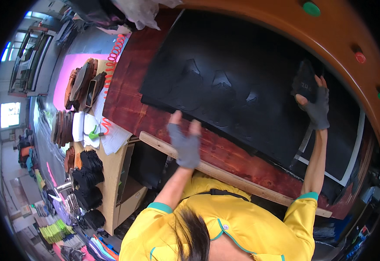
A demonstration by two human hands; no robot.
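Pinching a flat black piece [304,80] by its edge, presumably for steadiness, the right hand [318,108] is over the black sheet [259,65]; the left hand [184,145], empty, spreads near the bench [126,93].

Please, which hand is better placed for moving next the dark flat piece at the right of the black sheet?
Probably the right hand: its fingers hold the dark flat piece, over the black sheet. The left hand looks empty and is farther away, near the sheet's front edge.
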